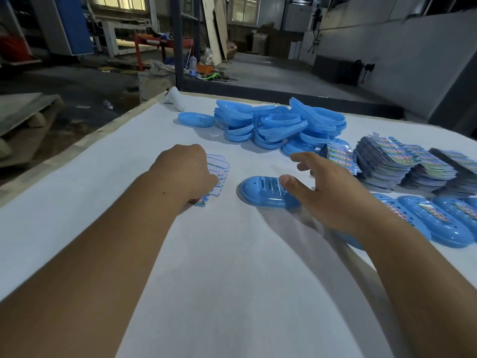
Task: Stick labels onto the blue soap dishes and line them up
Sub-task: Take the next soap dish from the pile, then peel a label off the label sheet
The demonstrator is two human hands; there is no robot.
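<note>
Single view: head-worn wide-angle camera, at the near edge of the white-covered table [129, 177], facing forward and steeply down. Both bare forearms enter from the bottom corners, close to the lens. The upper frame takes in the dim workshop floor beyond the table's far edge; straight lines bow near the borders.

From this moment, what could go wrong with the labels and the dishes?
1. The left hand grips a fanned bunch of labels; some may slip or stick together.
2. The open right hand reaches over the bare dish and may push it away.
3. The dish pile looks loose and may slide.
</note>
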